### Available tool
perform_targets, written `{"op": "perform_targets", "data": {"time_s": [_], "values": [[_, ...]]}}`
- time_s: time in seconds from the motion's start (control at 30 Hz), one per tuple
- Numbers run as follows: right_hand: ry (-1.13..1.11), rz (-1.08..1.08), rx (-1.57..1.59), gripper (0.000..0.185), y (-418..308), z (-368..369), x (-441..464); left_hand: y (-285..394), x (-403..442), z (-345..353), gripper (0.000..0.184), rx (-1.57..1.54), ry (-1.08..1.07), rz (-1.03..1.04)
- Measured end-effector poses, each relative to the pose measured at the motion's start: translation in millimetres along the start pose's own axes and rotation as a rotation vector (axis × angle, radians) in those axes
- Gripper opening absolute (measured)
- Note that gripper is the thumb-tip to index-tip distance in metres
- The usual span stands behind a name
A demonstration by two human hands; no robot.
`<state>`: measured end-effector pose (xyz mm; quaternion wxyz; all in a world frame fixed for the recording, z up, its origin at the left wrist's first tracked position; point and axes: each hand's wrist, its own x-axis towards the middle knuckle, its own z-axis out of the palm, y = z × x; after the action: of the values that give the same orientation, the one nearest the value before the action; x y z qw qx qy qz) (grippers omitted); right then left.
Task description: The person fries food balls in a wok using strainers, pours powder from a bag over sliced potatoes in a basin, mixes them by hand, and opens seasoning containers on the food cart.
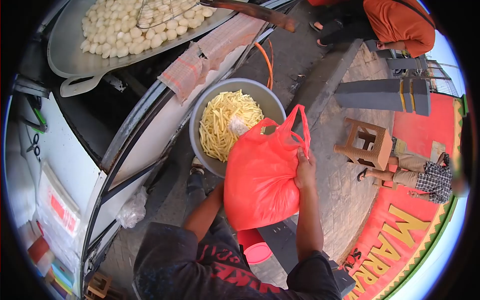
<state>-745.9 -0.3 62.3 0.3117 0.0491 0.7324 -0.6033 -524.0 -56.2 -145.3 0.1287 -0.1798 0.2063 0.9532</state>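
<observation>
Red plastic bag (262,185), bulging, at near rim of grey basin (196,135) of potato sticks (222,117). Right hand (305,172) grips side by handle (304,122); left hand's hold hidden, can't tell. Probably heavyish, soft, slippery, film tearable: best supported underneath.

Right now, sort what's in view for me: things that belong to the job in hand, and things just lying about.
In the job, it seems:
- red bag, at the right hand
- fries, uncooked-looking
- basin holding them

Apparently just lying about:
- scissors
- clear bag
- brown stool
</observation>
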Motion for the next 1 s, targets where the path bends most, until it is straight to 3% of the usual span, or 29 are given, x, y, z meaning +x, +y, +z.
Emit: {"op": "perform_targets", "data": {"time_s": [0.23,0.47,1.0], "values": [[0.106,0.067,0.121,0.025,-3.4,7.5,14.2,3.2,12.5,10.2,0.094,0.013,0.001,-0.013],[0.06,0.074,0.135,0.024,9.4,-3.6,20.4,-2.3,9.0,20.1,0.093,0.021,0.005,-0.044],[0.263,0.076,0.421,0.035,-10.6,-16.7,-93.6,3.3,-14.4,17.2,0.09,0.104,0.012,-0.076]]}}
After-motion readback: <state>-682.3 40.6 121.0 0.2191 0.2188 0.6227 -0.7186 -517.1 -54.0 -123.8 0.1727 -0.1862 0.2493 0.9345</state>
